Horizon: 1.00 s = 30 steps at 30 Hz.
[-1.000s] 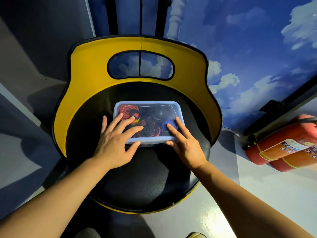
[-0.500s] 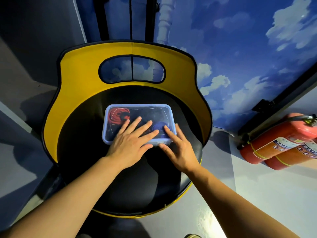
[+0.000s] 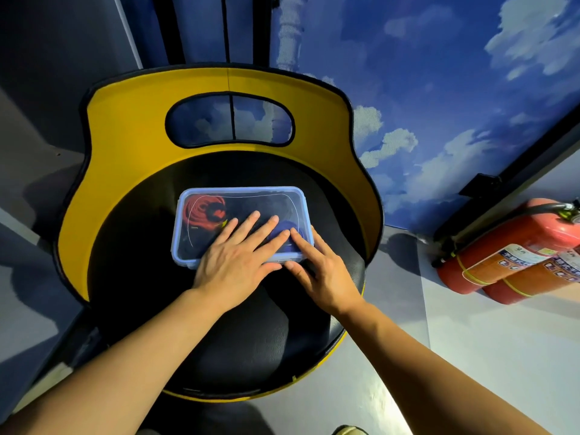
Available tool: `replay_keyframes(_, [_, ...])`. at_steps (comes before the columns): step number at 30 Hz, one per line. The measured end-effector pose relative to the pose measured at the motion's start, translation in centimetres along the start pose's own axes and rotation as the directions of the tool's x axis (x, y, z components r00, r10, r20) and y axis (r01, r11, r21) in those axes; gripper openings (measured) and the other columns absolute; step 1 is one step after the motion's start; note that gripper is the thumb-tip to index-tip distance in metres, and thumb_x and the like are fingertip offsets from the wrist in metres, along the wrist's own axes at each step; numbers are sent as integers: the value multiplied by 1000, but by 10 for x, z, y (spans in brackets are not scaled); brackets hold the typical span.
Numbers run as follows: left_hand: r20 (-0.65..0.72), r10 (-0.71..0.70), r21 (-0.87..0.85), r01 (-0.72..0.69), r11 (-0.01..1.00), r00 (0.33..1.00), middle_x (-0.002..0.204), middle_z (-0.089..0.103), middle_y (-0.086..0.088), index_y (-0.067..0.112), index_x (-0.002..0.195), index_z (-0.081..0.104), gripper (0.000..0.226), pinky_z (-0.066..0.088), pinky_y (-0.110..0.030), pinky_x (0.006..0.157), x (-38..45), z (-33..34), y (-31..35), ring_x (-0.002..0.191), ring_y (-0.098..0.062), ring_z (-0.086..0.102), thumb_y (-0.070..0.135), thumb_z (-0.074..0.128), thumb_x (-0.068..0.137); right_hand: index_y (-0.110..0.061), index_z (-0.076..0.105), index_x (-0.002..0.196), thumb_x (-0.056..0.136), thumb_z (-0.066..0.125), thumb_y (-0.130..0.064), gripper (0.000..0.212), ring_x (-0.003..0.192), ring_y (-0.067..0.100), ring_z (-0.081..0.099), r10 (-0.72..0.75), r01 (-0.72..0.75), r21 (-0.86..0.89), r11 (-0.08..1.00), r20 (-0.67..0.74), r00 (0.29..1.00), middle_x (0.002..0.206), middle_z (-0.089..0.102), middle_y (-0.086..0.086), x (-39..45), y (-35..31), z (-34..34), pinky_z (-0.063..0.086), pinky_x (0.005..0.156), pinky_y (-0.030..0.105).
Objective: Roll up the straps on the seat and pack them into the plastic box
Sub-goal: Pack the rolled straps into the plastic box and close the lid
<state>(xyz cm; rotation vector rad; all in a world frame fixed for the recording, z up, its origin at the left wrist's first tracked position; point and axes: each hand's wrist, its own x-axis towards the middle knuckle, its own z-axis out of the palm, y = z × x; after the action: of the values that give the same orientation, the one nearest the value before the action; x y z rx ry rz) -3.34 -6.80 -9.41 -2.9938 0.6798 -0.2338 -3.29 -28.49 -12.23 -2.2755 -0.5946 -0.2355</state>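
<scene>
**A:** So the plastic box (image 3: pixel 241 226) sits in the middle of the black seat (image 3: pixel 219 324), lid on. Through the clear lid you can make out a red rolled strap (image 3: pixel 204 211) at the left end and something blue (image 3: pixel 284 229) at the right. The middle looks dark, probably a black strap, but I can't really tell through the glare. Looks like the packing is basically done and it's just the lid getting pressed shut.

**B:** Yep. Left hand (image 3: pixel 238 259) lies flat on the lid, fingers straight and spread, pushing down on the near half. Right hand (image 3: pixel 323 271) is at the near right corner, fingers straight, fingertips on the rim right next to the left hand's.

**A:** What could go wrong then?

**B:** Both hands are loading the near right side. The far left corner gets no pressure, so I'd guess the lid could seat on one side and stay popped on the other. A roll bulging up inside could also hold the lid off the rim. And the seat cushion is soft, so a hard push may tip the box.

**A:** Anything nearby to worry about?

**B:** Not really. Yellow backrest (image 3: pixel 125 146) curves behind it, and two fire extinguishers (image 3: pixel 508 259) lie on the floor well off to the right.
</scene>
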Motion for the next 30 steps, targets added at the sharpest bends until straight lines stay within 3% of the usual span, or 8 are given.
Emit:
replay_keyframes(6, [-44,-17,-49,15,999,999,160,36,6,35,152,38,61,32,-51,118,1,1,0,148,-27,33,58,26,97,-25,36,154,100,59,-31,59,137,17,47,3,-3,-53,999,-7,1000,161,31,4,-2,2,7,28,111,7])
replay_keyframes(12, [-65,-34,-89,28,996,997,157,41,6,36,149,44,59,31,-51,118,1,0,2,146,-27,37,57,28,96,-25,37,153,100,54,-32,57,131,26,54,13,-16,-107,994,-28,1000,158,36,9,-3,1,9,39,107,23])
replay_keyframes(15, [-64,-39,-100,33,994,997,156,43,6,35,148,46,59,32,-51,117,2,-1,3,145,-27,38,55,28,96,-23,39,152,100,51,-34,55,124,27,59,-2,-4,-143,990,-40,999,155,40,10,-3,-1,8,41,101,23])
replay_keyframes(20, [-23,-26,-153,22,988,999,160,35,8,36,152,37,64,27,-48,121,1,-4,-3,150,-23,29,61,26,95,-23,35,155,101,54,-37,59,126,22,57,7,-9,-119,993,-21,1000,157,36,6,-2,-7,4,42,102,21])
replay_keyframes(24, [-19,16,-280,-21,960,1000,163,27,8,32,154,35,66,16,-43,125,-4,-8,-17,153,-18,18,60,31,95,-30,32,155,98,55,-50,65,138,16,45,49,-51,-59,997,-20,999,160,29,1,-2,-12,2,49,105,31])
replay_keyframes(27, [-29,-75,-301,63,951,997,162,30,8,38,151,39,69,10,-44,125,-23,-12,-38,153,-19,18,70,31,91,-34,39,151,89,59,-63,71,148,14,31,111,-113,-43,993,-49,993,163,23,6,2,-19,-1,42,105,23])
replay_keyframes(29, [-39,-229,-302,207,931,973,165,26,4,42,151,38,76,11,-50,124,-38,-14,-52,154,-22,14,80,37,85,-32,43,149,85,64,-63,74,145,15,35,131,-132,-33,991,-43,990,162,25,4,9,-20,-2,42,107,25])
replay_keyframes(30, [-4,-341,-368,316,875,940,167,17,2,43,152,34,82,12,-50,123,-45,-15,-57,155,-23,9,82,47,81,-30,43,149,84,66,-63,77,143,16,38,134,-135,-25,991,-34,990,162,27,2,12,-20,-1,42,109,27])
